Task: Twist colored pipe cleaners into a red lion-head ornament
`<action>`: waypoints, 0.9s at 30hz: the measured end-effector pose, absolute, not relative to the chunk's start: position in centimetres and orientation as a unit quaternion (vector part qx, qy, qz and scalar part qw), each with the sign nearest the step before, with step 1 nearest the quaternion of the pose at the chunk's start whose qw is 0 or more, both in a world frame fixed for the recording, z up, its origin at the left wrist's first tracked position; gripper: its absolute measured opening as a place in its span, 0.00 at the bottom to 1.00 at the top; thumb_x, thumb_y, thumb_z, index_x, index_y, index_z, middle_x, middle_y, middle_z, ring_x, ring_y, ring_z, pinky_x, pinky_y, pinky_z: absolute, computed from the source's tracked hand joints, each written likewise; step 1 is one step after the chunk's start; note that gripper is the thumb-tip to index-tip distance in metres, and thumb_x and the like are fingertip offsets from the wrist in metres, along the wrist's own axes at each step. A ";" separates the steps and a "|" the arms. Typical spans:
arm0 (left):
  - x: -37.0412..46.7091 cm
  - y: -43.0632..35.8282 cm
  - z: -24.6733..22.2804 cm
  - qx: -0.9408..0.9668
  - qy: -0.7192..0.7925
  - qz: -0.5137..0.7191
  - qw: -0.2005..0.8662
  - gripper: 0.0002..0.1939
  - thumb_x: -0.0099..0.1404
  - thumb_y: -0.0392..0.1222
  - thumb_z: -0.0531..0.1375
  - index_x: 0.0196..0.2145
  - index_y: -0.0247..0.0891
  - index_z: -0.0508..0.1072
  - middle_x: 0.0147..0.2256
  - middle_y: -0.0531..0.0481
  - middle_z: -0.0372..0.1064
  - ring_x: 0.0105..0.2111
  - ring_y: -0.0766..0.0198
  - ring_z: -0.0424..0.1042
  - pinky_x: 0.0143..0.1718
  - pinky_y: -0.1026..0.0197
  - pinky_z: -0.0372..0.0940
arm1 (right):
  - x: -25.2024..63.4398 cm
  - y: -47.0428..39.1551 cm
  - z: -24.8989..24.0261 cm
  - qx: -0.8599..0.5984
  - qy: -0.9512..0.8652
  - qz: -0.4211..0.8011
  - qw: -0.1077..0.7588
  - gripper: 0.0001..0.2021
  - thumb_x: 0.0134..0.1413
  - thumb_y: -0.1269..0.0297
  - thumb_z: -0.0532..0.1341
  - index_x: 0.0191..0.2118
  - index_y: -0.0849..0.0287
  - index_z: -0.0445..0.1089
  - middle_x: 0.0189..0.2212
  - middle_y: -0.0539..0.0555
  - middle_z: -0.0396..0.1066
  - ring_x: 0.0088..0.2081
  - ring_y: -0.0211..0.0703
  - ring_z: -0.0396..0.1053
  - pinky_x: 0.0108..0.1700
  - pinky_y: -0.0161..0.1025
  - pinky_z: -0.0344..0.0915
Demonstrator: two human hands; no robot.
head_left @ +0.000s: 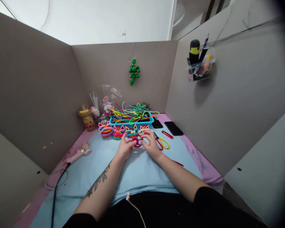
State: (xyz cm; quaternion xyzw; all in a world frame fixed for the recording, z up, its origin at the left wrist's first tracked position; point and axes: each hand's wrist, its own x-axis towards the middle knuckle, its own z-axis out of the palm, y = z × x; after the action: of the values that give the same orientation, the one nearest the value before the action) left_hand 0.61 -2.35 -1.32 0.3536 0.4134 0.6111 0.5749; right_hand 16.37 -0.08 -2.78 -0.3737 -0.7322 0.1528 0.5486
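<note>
Between my hands is a small piece of red and purple pipe cleaner [136, 141], held above the light blue cloth [142, 171]. My left hand [125, 146] pinches its left side with thumb and fingers. My right hand [151, 145] is at its right side, fingers curved and thumb beside the piece; whether it grips the piece is too small to tell. Just beyond my hands stand several colourful fuzzy animal heads, among them a purple and orange one [105, 129], a pink one [118, 131] and a teal one [132, 130].
Behind the heads sits a blue basket [118, 123] of pipe cleaners. Yellow-and-red scissors [165, 143], a red cutter [167, 135] and a black phone [174, 128] lie right. A pink glue gun [79, 152] and a cup [87, 119] are left. Grey partitions [104, 63] enclose the table.
</note>
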 end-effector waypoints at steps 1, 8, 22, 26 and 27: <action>0.6 -2.4 -1.3 0.363 0.416 0.608 0.571 0.48 0.42 0.34 0.70 0.58 0.42 0.51 0.28 0.54 0.68 0.21 0.71 0.67 0.19 0.71 0.59 | 16.4 0.0 -2.8 -0.378 -0.734 0.156 0.543 0.06 0.49 0.65 0.59 0.35 0.54 0.70 0.45 0.56 0.59 0.53 0.49 0.56 0.56 0.50 0.53; 0.3 -2.3 -1.1 0.369 0.424 0.610 0.558 0.42 0.47 0.44 0.67 0.57 0.40 0.52 0.39 0.43 0.70 0.29 0.65 0.72 0.25 0.66 0.64 | 16.5 0.9 -3.3 -0.405 -0.702 0.241 0.534 0.04 0.47 0.63 0.59 0.30 0.55 0.70 0.44 0.56 0.61 0.51 0.48 0.59 0.51 0.48 0.58; 0.3 -2.3 -1.2 0.408 0.439 0.602 0.527 0.32 0.42 0.45 0.69 0.44 0.35 0.63 0.26 0.52 0.69 0.23 0.67 0.69 0.23 0.68 0.60 | 17.0 0.7 -2.4 -0.397 -0.681 0.303 0.536 0.09 0.48 0.60 0.59 0.36 0.54 0.72 0.49 0.57 0.61 0.51 0.48 0.61 0.43 0.43 0.65; -0.3 -1.8 -1.2 0.318 0.441 0.657 0.521 0.34 0.41 0.42 0.69 0.46 0.36 0.62 0.28 0.52 0.68 0.27 0.66 0.71 0.28 0.65 0.64 | 17.0 0.6 -0.5 -0.422 -0.658 0.268 0.563 0.08 0.49 0.61 0.57 0.33 0.56 0.71 0.40 0.56 0.68 0.44 0.46 0.66 0.44 0.43 0.64; -0.4 -1.7 -1.3 0.304 0.441 0.665 0.521 0.34 0.42 0.42 0.69 0.46 0.37 0.62 0.28 0.51 0.68 0.27 0.66 0.71 0.29 0.65 0.64 | 17.1 0.9 0.3 -0.420 -0.671 0.265 0.551 0.08 0.49 0.61 0.58 0.33 0.56 0.71 0.38 0.55 0.68 0.42 0.45 0.66 0.44 0.43 0.64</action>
State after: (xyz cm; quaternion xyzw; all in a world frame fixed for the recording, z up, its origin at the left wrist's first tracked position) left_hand -0.36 -1.73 -1.26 0.3041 0.4410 0.6649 0.5206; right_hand 17.06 0.92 0.25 -0.4204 -0.6709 0.2647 0.5505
